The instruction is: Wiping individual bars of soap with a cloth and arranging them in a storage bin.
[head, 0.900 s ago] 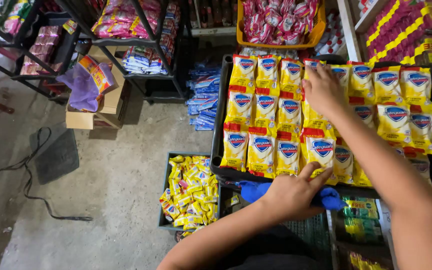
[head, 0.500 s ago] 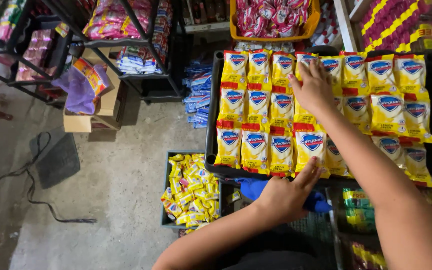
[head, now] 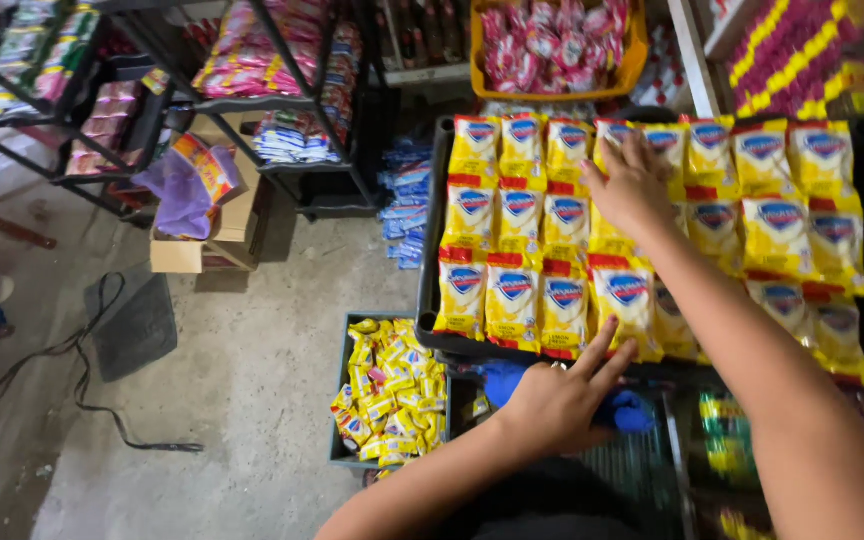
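Rows of yellow sachet packets (head: 514, 290) with red tops and blue emblems fill a black tray (head: 430, 250). My right hand (head: 632, 185) lies flat on the packets in the middle rows, fingers spread and holding nothing. At the tray's front edge my left hand (head: 562, 400) rests on a blue object (head: 634, 412). Two of its fingers are stretched up against the bottom of a front-row packet.
A grey crate (head: 344, 400) of small yellow packets sits on the concrete floor left of the tray. An orange basket (head: 552, 92) of pink packets stands behind it. Black wire racks (head: 292, 100), a cardboard box (head: 202, 250), blue packets (head: 407, 200) and a black cable (head: 82, 370) lie to the left.
My left hand has lifted two fingers toward the front row of packets. My right hand stays pressed on the packets in about the same place.
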